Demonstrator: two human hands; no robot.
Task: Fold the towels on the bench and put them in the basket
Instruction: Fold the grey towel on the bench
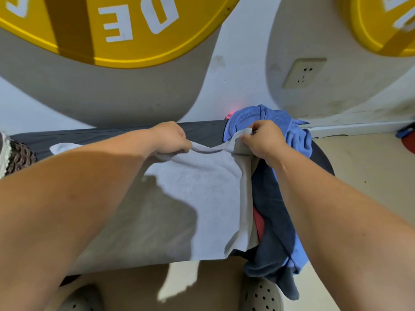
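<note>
Both hands pinch the far edge of the grey towel [202, 187], left hand [171, 139] and right hand [263, 140] apart, keeping it flat on the desk [89, 136] for folding; other towels [278, 198] wait beside.

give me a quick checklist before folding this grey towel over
1. Left hand pinching the far edge of the grey towel: ok
2. Right hand pinching the same edge: ok
3. Towel spread flat on the bench: ok
4. Far edge taut between the hands: not ok, it sags
5. Pile of blue towels clear of the grey towel: not ok, they touch
6. Basket ready: cannot tell, only a woven object at the left edge
</note>
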